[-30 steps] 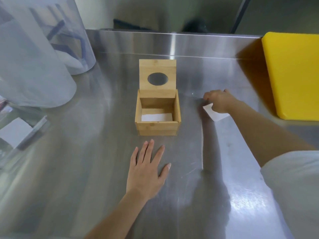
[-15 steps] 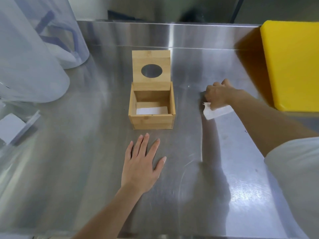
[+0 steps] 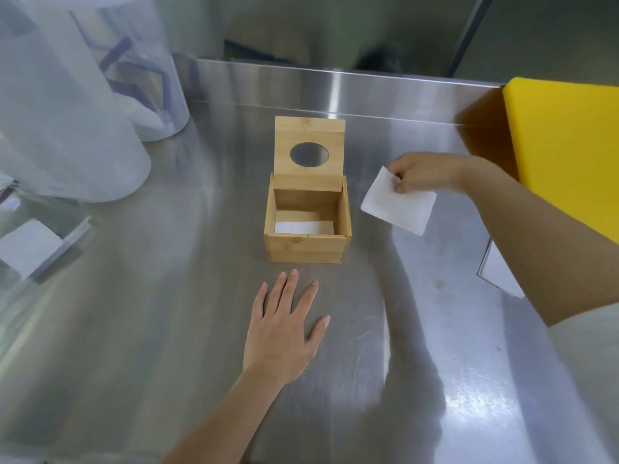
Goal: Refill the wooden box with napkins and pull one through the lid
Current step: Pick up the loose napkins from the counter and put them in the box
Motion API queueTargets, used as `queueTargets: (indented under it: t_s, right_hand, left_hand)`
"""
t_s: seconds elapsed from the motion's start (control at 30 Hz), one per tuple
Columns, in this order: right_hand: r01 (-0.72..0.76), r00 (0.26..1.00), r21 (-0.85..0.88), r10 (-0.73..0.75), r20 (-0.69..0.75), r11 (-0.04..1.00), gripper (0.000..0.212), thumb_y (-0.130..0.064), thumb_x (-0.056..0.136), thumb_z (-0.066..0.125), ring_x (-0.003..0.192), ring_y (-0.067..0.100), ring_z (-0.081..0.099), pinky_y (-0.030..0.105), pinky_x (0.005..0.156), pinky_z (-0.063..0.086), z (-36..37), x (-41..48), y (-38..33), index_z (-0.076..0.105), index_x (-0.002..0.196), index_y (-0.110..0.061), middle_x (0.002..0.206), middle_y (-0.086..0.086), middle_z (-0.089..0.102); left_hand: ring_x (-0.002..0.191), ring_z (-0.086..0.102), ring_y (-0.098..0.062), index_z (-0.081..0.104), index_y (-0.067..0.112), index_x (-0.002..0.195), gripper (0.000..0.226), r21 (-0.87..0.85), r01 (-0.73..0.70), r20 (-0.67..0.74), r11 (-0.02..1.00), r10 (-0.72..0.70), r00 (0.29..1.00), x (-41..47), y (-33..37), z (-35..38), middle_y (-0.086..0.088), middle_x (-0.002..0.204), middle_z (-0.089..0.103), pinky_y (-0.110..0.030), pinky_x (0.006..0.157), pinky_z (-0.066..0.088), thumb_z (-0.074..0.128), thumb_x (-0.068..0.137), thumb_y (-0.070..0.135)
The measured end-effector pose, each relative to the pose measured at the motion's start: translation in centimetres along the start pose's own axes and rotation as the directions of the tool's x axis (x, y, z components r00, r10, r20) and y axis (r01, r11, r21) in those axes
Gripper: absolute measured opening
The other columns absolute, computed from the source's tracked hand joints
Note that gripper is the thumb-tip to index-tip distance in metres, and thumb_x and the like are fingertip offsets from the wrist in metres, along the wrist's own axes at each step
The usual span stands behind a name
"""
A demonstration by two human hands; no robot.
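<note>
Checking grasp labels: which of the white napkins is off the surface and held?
The napkin pinched in the right hand, right of the wooden box. The other napkin lies flat inside the box.

A: What is the table [image 3: 134, 329] made of?
B: Brushed steel, with a raised back edge [image 3: 335, 82]. It reflects soft light.
A: And around it?
B: Clear plastic containers [image 3: 67, 128] at left, a yellow board [image 3: 569, 145] at right.
</note>
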State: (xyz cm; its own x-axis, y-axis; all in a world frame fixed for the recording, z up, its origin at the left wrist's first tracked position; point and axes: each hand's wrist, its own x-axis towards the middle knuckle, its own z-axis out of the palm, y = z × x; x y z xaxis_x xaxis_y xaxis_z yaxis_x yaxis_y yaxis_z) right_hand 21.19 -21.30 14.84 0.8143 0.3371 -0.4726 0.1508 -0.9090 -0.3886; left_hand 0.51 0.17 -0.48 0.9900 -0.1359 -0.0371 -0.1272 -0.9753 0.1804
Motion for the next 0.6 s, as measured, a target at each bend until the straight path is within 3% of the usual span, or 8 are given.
queueTargets:
  t_s: [0.1,0.17,0.3,0.4,0.5,0.6]
  right_hand:
    - [0.062,0.998,0.107,-0.064,0.018,0.992,0.025,0.003,0.090,0.045,0.080,0.015,0.059,0.028,0.072,0.048,-0.2,-0.4,-2.5,0.059,0.108,-0.005,0.097,0.008,0.060]
    - [0.112,0.990,0.128,-0.121,0.067,0.986,0.026,0.002,0.091,0.045,0.082,0.012,0.058,0.025,0.074,0.047,0.0,-0.4,-4.2,0.057,0.114,-0.003,0.099,0.006,0.060]
    - [0.190,0.956,0.166,-0.221,0.194,0.968,0.027,0.009,0.089,0.042,0.098,0.024,0.061,0.038,0.088,0.049,1.5,0.5,-7.6,0.059,0.108,0.001,0.105,0.011,0.062]
    - [0.235,0.940,0.095,-0.251,0.231,0.967,0.030,0.007,0.089,0.041,0.102,0.025,0.059,0.039,0.090,0.049,2.9,1.6,-9.5,0.059,0.112,0.000,0.110,0.013,0.062]
    - [0.240,0.935,-0.027,-0.224,0.273,0.970,0.029,0.005,0.088,0.039,0.095,0.023,0.056,0.037,0.081,0.048,4.4,3.3,-10.4,0.058,0.109,0.000,0.102,0.009,0.059]
    - [0.262,0.940,-0.226,-0.194,0.280,0.938,0.016,0.002,0.085,0.040,0.078,0.021,0.045,0.029,0.065,0.036,6.0,5.0,-10.6,0.050,0.078,-0.007,0.083,0.003,0.049]
  left_hand:
    - [0.145,0.007,-0.021,0.022,0.031,0.146,0.061,-0.025,-0.004,-0.013,1.000,0.004,1.000,-0.1,0.0,-0.1,-0.005,0.157,0.018,-0.040,0.113,-0.004,0.015,0.092,0.059]
    - [0.145,0.004,-0.020,0.020,0.031,0.146,0.062,-0.028,-0.016,-0.011,0.999,0.016,1.000,-0.1,0.0,0.0,-0.005,0.158,0.014,-0.041,0.113,-0.004,0.013,0.091,0.059]
    - [0.139,0.030,-0.025,0.043,0.026,0.137,0.057,-0.021,-0.007,0.009,1.000,0.008,1.000,0.0,0.1,0.0,-0.010,0.148,0.038,-0.044,0.109,0.014,0.027,0.091,0.055]
    - [0.137,0.034,-0.025,0.046,0.025,0.135,0.056,-0.021,-0.012,0.002,1.000,0.012,1.000,0.0,0.0,0.2,-0.010,0.146,0.042,-0.045,0.107,0.016,0.027,0.091,0.055]
    - [0.136,0.035,-0.026,0.046,0.025,0.135,0.056,-0.029,-0.012,0.000,1.000,0.012,1.000,0.0,-0.1,0.2,-0.010,0.145,0.043,-0.045,0.107,0.017,0.027,0.092,0.055]
    - [0.135,0.037,-0.026,0.048,0.024,0.133,0.055,-0.041,-0.016,-0.008,0.999,0.015,1.000,-0.1,0.0,0.4,-0.011,0.144,0.045,-0.045,0.106,0.020,0.031,0.091,0.054]
